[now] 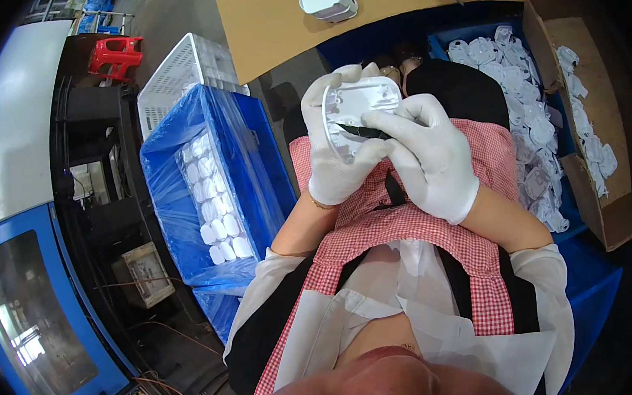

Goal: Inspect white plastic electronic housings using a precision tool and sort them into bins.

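The left hand (332,175), gloved, cradles a white plastic shell (351,105), its hollow side up, while the gloved right hand (438,151) pinches a thin dark tool (361,131) whose tip lies within the shell. The step in hand looks like working on the shell's inside or edge; whether the tip touches is unclear. The next move probably calls for a firm left-hand hold and light right-hand strokes, tip clear of the left thumb.
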### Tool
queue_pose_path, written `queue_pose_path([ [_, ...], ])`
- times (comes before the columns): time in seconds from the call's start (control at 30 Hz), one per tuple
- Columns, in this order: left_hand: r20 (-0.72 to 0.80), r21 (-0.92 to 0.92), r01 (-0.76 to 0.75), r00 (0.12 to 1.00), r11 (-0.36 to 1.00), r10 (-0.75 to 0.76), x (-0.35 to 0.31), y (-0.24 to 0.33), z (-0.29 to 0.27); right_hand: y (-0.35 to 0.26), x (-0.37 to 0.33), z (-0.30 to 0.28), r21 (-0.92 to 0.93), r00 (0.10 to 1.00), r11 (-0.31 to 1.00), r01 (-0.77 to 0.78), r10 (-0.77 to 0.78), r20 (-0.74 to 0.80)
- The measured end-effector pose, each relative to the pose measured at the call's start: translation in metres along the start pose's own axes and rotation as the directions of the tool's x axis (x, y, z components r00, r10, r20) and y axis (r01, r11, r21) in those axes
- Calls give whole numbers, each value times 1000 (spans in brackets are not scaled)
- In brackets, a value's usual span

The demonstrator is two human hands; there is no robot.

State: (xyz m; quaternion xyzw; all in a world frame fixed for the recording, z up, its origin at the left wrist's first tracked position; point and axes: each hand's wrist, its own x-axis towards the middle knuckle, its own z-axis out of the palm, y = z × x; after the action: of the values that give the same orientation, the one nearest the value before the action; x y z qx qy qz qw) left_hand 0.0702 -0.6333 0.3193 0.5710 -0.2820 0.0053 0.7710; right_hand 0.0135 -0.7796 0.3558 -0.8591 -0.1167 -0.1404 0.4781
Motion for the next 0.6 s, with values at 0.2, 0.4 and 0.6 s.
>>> queue_pose_path([
  [0.2, -28, -29, 17, 999, 999, -18, 1, -1, 6, 2, -3, -2, 47, 1000, 999, -8, 9, -18],
  [0.4, -25, -22, -11, 1000, 1000, 11, 0, -1, 6, 3, -3, -4, 71, 1000, 997, -8, 8, 2],
  [0.6, -46, -6, 5, 999, 1000, -5, -1, 0, 8, 4, -3, -4, 75, 1000, 997, 12, -12, 2],
])
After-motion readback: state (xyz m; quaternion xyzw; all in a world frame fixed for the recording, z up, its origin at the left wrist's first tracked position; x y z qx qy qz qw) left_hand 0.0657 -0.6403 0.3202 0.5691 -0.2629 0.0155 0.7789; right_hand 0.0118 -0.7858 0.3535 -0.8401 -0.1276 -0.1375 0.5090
